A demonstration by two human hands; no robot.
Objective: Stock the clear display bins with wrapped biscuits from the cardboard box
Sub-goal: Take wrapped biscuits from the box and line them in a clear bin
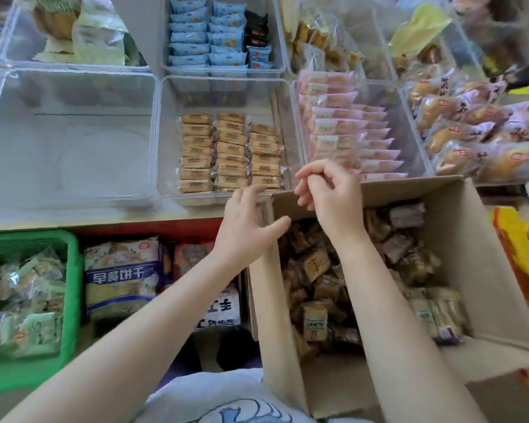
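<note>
**Both hands bare above the box's far edge**

A pale shirt fills the bottom edge, nearest the camera, with both forearms reaching up from it.

At far left a green basket holds wrapped snacks. Beside it lie big biscuit bags. Above them, on the shelf, a clear bin shows only its bare bottom.

The left hand hangs over the left wall of the box, fingers straight and spread, thumb out, holding nothing. Just beyond its fingertips stands the middle bin, where tan wrapped biscuits stand in three tidy rows against its near wall.

The right hand is raised over the box's far edge, fingers loosely curled, with nothing in them that I can see. Below it, loose biscuits lie heaped inside the box.

Further right, a bin holds pink packets.
</note>
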